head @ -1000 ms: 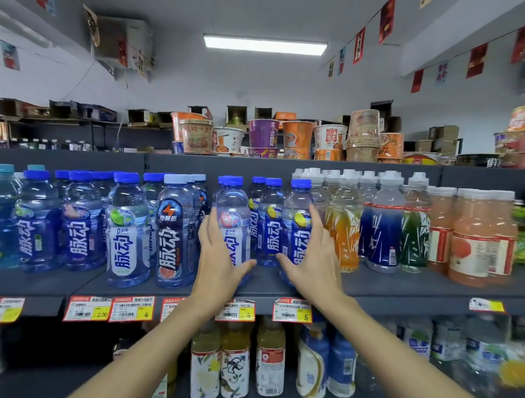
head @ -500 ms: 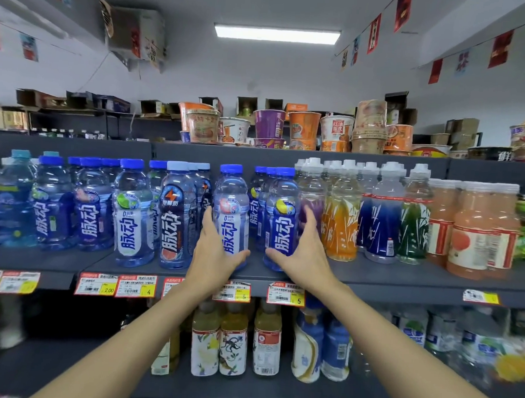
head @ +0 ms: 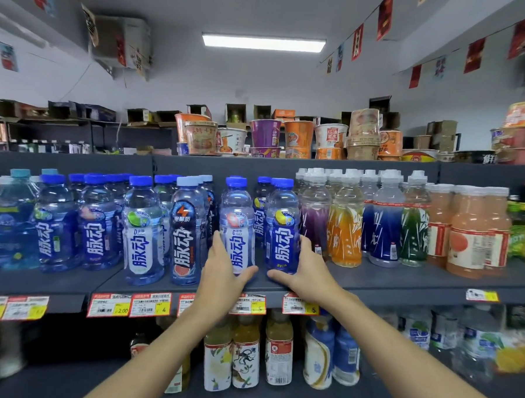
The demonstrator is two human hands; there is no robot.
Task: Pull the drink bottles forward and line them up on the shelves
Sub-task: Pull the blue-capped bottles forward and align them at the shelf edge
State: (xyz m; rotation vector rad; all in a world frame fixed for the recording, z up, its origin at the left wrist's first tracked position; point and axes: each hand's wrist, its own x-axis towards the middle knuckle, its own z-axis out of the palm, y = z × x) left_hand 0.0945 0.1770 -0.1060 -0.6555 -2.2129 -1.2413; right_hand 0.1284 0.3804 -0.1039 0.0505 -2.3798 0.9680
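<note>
Left hand curls round the pale-labelled bottle, right hand round the blue-labelled bottle (both gripped low).

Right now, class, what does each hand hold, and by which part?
The left hand grips the white-labelled bottle by its lower body. The right hand grips the blue-labelled bottle beside it, also low on the body, thumb near the base.

Blue-capped, blue-labelled bottles; dark grey shelf.

A shop: price tags edge shelves stocked with bottled drinks.
</note>
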